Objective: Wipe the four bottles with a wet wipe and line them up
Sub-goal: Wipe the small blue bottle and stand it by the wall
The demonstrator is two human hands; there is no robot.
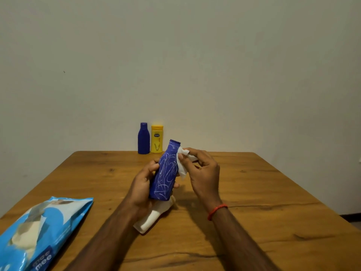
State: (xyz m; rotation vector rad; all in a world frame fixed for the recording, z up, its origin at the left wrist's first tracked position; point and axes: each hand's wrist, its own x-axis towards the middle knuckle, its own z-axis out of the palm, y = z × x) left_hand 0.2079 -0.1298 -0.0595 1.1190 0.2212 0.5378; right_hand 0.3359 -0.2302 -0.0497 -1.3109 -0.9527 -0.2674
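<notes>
We note scribbled bottle [166, 171] held tilted above the desk [254, 192], left grip [142, 184] clamped round its lower body, right grip [203, 173] pinching a wipe [182, 163] against its neck, white bottle [152, 218] lying beneath it, blue bottle [143, 138] and yellow bottle [156, 139] upright behind it, wipes pack [39, 231] well to its left.

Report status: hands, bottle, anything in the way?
Left hand grips scribbled blue bottle. Right hand pinches wet wipe against it. White bottle lies underneath.
</notes>
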